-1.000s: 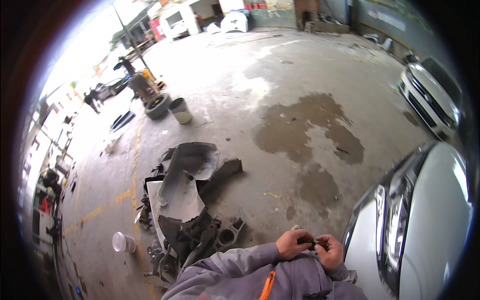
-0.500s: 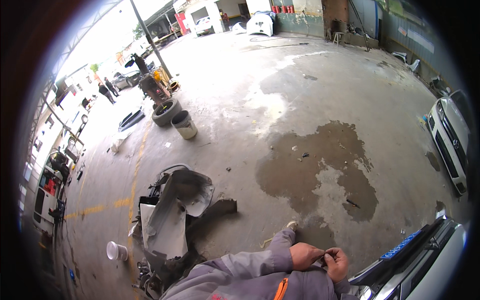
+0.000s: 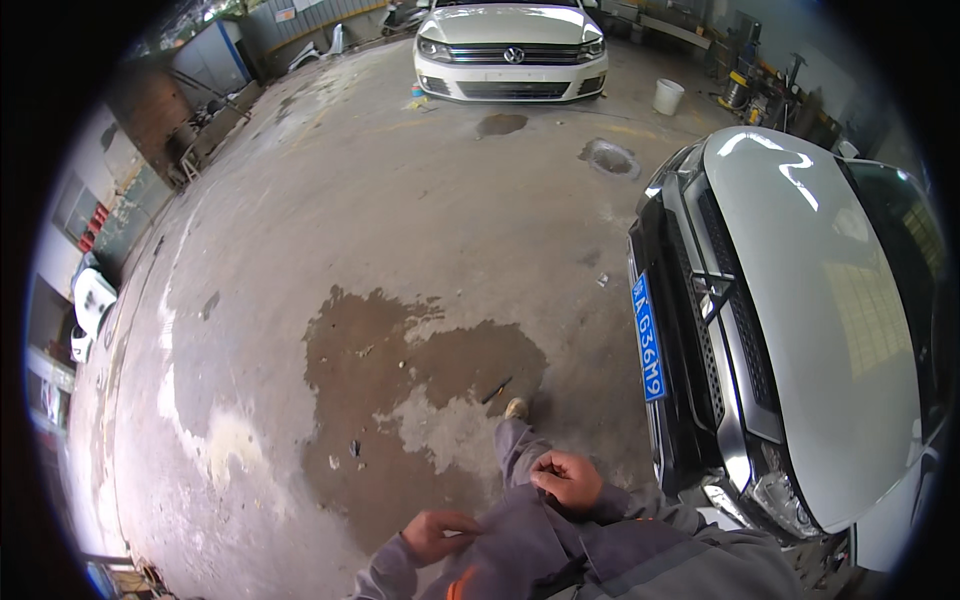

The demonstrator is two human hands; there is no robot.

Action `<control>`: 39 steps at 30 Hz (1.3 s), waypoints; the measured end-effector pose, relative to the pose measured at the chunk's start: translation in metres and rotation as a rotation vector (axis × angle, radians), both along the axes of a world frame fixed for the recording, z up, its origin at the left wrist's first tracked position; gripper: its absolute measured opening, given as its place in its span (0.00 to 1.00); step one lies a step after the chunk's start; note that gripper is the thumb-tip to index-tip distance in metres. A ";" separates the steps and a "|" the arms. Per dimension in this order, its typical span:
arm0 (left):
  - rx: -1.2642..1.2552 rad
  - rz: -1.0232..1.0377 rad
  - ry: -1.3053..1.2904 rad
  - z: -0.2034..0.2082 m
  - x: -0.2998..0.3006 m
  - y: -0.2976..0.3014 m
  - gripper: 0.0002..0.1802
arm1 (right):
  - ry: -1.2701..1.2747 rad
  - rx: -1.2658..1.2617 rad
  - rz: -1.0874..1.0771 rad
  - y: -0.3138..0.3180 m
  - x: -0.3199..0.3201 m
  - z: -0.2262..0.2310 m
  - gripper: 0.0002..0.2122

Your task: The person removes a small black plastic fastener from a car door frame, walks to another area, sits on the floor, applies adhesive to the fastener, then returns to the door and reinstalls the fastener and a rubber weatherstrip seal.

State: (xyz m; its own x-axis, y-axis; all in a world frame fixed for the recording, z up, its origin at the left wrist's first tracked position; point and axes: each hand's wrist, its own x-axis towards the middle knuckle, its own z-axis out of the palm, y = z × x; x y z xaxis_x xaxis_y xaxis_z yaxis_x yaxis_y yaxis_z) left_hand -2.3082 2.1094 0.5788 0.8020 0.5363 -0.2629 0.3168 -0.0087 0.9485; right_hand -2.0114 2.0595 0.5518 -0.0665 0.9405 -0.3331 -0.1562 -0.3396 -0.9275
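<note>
My left hand [image 3: 437, 535] rests low at the front of my grey work jacket [image 3: 515, 530], its fingers stretched out against the cloth. A little further right and higher, my right hand [image 3: 567, 480] is closed, with thumb and fingers curled in; whatever it may hold cannot be made out. The two hands are apart. My shoe [image 3: 516, 408] shows beyond the right hand, at the edge of a wet patch on the floor.
Close on my right stands a light-coloured car [image 3: 830, 290] with a blue plate. A white car [image 3: 510, 55] faces me at the back. A white bucket [image 3: 668, 96] stands between them. Wet stains [image 3: 375, 390] and a dark thin object [image 3: 497, 389] lie ahead.
My view has swung to the right, bringing the two cars in and the stripped car parts out. My hands, fingertips together before, have separated.
</note>
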 end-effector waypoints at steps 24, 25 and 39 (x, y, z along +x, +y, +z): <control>0.176 0.108 1.129 -0.304 0.170 0.806 0.13 | -0.305 -0.039 -0.529 0.702 0.319 -0.007 0.12; 0.196 0.096 1.121 -0.299 0.195 0.861 0.13 | -0.403 0.007 -0.530 0.717 0.334 0.005 0.12; 0.225 0.275 0.415 -0.255 0.733 1.348 0.14 | -0.154 -0.069 -0.984 0.935 0.656 -0.023 0.11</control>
